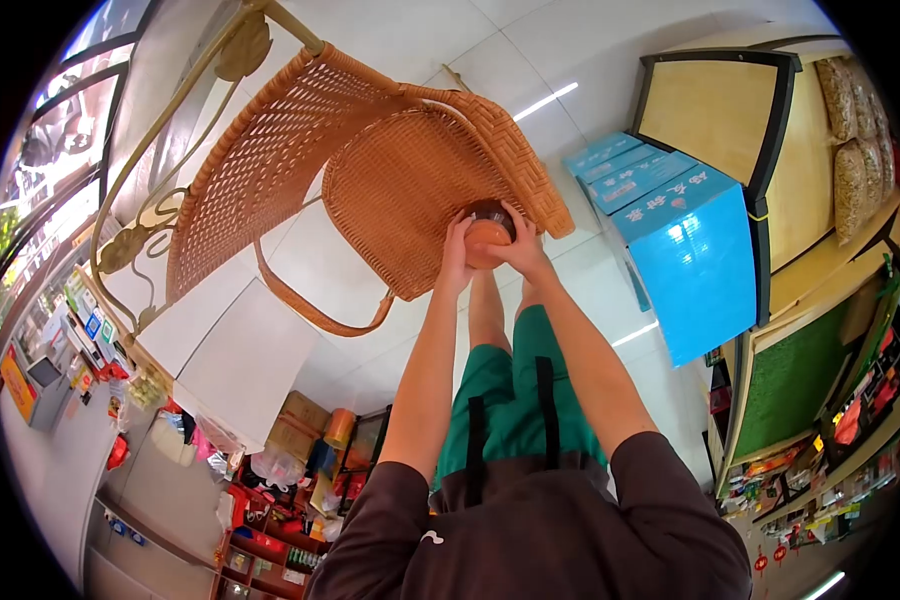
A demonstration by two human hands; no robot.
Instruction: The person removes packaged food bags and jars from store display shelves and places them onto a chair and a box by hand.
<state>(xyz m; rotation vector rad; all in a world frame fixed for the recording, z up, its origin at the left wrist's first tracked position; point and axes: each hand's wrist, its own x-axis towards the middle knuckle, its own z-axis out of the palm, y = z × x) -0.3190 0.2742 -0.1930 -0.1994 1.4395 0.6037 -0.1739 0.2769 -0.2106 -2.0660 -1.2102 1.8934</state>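
Floor [580, 275]: open strip between wicker chair [410, 170] and blue boxes [685, 250]. Obstacles: chair's armrest, left; boxes, right, backed by shelving [790, 370].

White Chinese characters [664, 198] mark the tops of glossy blue cardboard boxes [692, 265], too tilted and small to read surely. A small white logo [432, 537] marks the dark brown short-sleeved shirt [570, 530]. Small blue-and-white square sign [93, 325]: illegible.

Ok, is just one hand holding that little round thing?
No, the left hand and the right hand are both holding the round thing, one on each side.
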